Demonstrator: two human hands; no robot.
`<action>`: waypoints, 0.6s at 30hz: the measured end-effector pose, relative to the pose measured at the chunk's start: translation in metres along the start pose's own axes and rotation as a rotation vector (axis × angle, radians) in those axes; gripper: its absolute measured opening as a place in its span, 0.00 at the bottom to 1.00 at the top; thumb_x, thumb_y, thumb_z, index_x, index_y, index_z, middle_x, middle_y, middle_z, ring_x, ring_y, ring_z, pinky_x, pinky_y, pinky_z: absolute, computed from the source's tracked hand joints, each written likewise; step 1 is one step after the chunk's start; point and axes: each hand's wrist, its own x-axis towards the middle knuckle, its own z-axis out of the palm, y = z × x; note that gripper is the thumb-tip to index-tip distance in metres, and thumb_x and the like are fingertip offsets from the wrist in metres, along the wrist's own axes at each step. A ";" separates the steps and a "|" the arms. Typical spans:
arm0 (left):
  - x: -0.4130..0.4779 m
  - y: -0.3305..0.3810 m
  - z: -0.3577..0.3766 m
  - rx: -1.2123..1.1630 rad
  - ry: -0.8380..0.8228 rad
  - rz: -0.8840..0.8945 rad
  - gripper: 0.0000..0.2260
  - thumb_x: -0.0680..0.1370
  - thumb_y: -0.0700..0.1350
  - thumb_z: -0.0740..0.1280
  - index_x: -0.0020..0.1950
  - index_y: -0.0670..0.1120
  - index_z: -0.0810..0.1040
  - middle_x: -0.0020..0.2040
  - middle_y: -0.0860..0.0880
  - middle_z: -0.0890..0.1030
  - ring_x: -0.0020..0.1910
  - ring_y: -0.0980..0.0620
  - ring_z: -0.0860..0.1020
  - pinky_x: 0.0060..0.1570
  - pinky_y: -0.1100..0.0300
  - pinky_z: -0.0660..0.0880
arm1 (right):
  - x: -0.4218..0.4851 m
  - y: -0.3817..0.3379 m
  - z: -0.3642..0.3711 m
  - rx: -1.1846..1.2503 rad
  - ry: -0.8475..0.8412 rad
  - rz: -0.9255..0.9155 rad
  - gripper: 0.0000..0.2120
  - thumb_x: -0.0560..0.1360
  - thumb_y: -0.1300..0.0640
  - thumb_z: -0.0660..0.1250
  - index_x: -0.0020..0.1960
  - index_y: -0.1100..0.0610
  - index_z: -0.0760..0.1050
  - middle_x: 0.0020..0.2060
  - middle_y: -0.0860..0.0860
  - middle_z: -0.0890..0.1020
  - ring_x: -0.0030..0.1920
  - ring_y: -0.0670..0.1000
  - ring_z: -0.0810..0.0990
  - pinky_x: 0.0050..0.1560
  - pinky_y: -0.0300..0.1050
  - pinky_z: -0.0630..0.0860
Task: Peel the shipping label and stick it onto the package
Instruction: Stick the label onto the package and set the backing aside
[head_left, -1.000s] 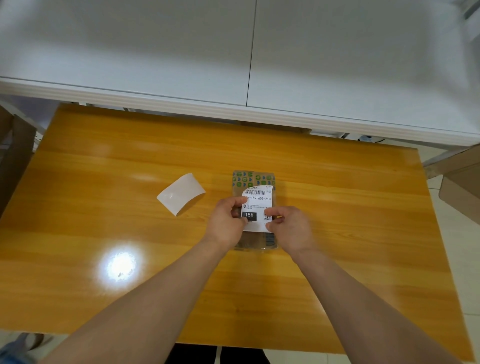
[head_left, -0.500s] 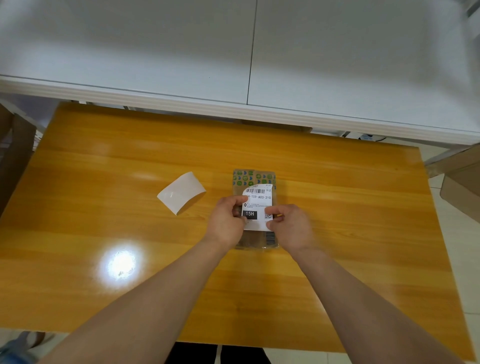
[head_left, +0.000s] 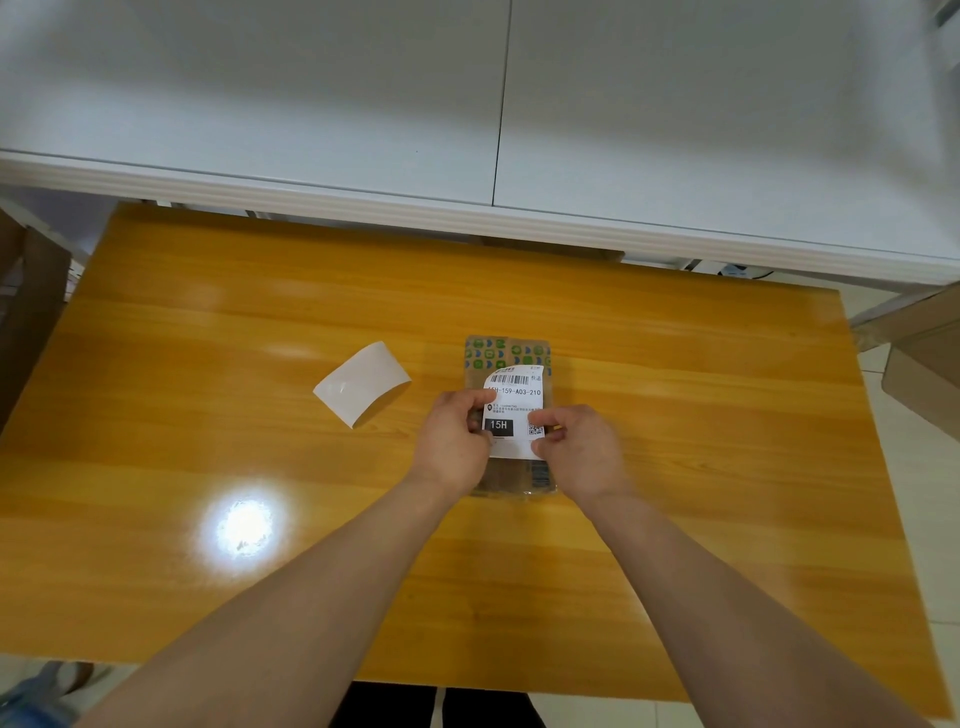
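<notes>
A small brown package with green printed tape lies flat at the middle of the wooden table. A white shipping label with a barcode and a black "15H" box lies over the package. My left hand pinches the label's left edge. My right hand pinches its lower right edge. Both hands rest over the near half of the package and hide it. The label's far left corner curls up slightly.
A curled white backing sheet lies on the table left of the package. A white desk runs along the far edge. Cardboard boxes stand off the right side. A lamp glare shines at front left.
The label and both hands have shifted very slightly on the package; the right fingers moved a little along the label's edge. The backing sheet has not moved.
</notes>
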 end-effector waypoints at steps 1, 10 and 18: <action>0.000 0.000 0.000 0.008 0.001 0.003 0.22 0.76 0.29 0.64 0.66 0.47 0.76 0.58 0.50 0.73 0.42 0.61 0.74 0.49 0.67 0.73 | 0.000 0.000 0.000 0.001 -0.002 -0.003 0.16 0.75 0.67 0.68 0.61 0.57 0.81 0.44 0.47 0.77 0.38 0.44 0.76 0.36 0.35 0.71; -0.002 0.001 -0.001 0.053 0.014 0.020 0.23 0.75 0.28 0.64 0.66 0.47 0.76 0.58 0.51 0.72 0.43 0.60 0.73 0.52 0.64 0.75 | 0.002 0.002 0.002 -0.014 0.015 -0.014 0.16 0.75 0.68 0.67 0.61 0.57 0.81 0.48 0.50 0.79 0.43 0.48 0.77 0.43 0.40 0.73; -0.004 0.001 -0.002 0.105 0.001 0.043 0.25 0.73 0.28 0.63 0.67 0.47 0.76 0.62 0.49 0.72 0.49 0.52 0.75 0.56 0.55 0.78 | 0.004 0.005 0.006 -0.059 0.026 -0.036 0.15 0.76 0.66 0.67 0.60 0.56 0.81 0.58 0.54 0.78 0.46 0.49 0.78 0.46 0.40 0.74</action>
